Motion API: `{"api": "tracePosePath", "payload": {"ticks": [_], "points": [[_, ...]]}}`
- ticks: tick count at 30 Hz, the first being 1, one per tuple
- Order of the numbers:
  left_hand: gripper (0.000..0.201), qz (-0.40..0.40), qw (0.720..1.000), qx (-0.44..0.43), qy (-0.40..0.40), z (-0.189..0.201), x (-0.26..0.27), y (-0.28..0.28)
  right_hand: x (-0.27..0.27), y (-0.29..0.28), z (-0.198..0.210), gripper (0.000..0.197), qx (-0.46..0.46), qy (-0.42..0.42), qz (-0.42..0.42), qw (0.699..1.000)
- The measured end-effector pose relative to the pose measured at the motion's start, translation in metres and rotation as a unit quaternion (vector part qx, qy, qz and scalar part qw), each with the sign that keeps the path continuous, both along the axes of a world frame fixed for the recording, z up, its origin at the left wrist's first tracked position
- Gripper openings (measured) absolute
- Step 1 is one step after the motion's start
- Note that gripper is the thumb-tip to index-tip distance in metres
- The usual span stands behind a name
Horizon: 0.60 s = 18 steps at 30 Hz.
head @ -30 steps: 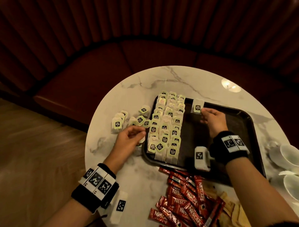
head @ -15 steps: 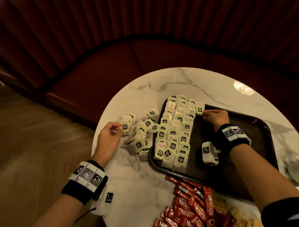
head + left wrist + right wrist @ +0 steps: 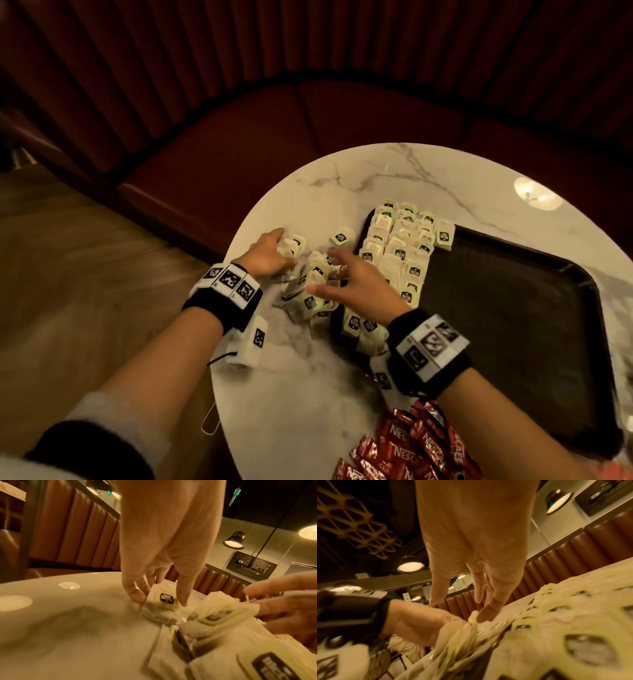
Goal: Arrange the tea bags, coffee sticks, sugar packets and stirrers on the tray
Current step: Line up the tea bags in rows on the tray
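Counter (image 3: 308,377): round marble top, pale with grey veins. Its left rim curves close behind the left wrist; bare marble lies at the far side and along the near left.

Tray (image 3: 513,325): dark, rectangular, rounded corners, on the right half of the counter. Its right and middle floor is bare; its near corner runs under the right forearm.

Tray contents: tea bags in rows (image 3: 400,253), overlapping like shingles, filling the left strip from far edge to near edge (green-and-black tags face up).

Loose tea bags (image 3: 308,284): a jumbled heap on the marble just left of the tray's left edge, some touching it. One bag (image 3: 342,236) lies apart at the far side of the heap.

Left hand (image 3: 265,255): grip clenched on a small stack of tea bags (image 3: 161,605) at the far-left edge of the heap, fingers on one side, thumb on the other, fingertips down on the marble.

Right hand (image 3: 356,281): over the heap, fingers spread and extended, touching the bags; grip released, nothing clasped.

Coffee sticks (image 3: 404,448): red, piled on the marble at the near edge, beside the tray's near-left corner, below the right forearm.

Red padded bench (image 3: 308,130): curves round the counter's far side.
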<state>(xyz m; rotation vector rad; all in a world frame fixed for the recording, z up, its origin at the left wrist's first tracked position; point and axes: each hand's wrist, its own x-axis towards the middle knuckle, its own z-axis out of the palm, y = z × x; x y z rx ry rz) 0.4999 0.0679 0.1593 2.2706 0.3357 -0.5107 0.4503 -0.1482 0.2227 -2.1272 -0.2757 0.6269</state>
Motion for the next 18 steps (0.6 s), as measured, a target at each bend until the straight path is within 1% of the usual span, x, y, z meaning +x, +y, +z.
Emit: {"api": "tracePosePath", "payload": {"ticks": [2,3,5,7,10,12,14,16,18], "points": [[0.088,-0.004,1.000,0.003,-0.007,0.002,0.002,-0.003,-0.003,0.017,-0.014,0.083,-0.026,-0.021,-0.009,0.999],[0.086,-0.001,1.000,0.012,-0.009,0.003,0.002,-0.005,-0.004,0.023,-0.020,0.086,-0.040,-0.031,-0.022,0.998],[0.078,0.018,0.999,0.026,-0.016,0.002,-0.001,-0.008,-0.007,0.033,-0.026,0.086,-0.050,-0.041,-0.052,0.997],[0.065,0.051,0.998,0.030,-0.022,0.002,-0.006,-0.010,-0.010,0.041,-0.028,0.082,-0.056,-0.050,-0.077,0.994],[0.059,0.101,0.995,0.011,-0.020,0.005,-0.012,-0.009,-0.014,0.050,-0.030,0.072,-0.067,-0.060,-0.093,0.992],[0.057,0.123,0.992,-0.006,-0.017,0.007,-0.016,-0.009,-0.016,0.053,-0.034,0.060,-0.068,-0.061,-0.098,0.991],[0.051,0.141,0.989,-0.034,-0.023,0.006,-0.021,-0.008,-0.017,0.054,-0.035,0.048,-0.061,-0.057,-0.099,0.992],[0.038,0.142,0.988,-0.051,-0.043,0.005,-0.026,-0.008,-0.017,0.054,-0.036,0.036,-0.049,-0.049,-0.099,0.993],[0.023,0.128,0.988,-0.042,-0.072,0.005,-0.032,-0.010,-0.018,0.051,-0.034,0.028,-0.032,-0.043,-0.098,0.994]]}}
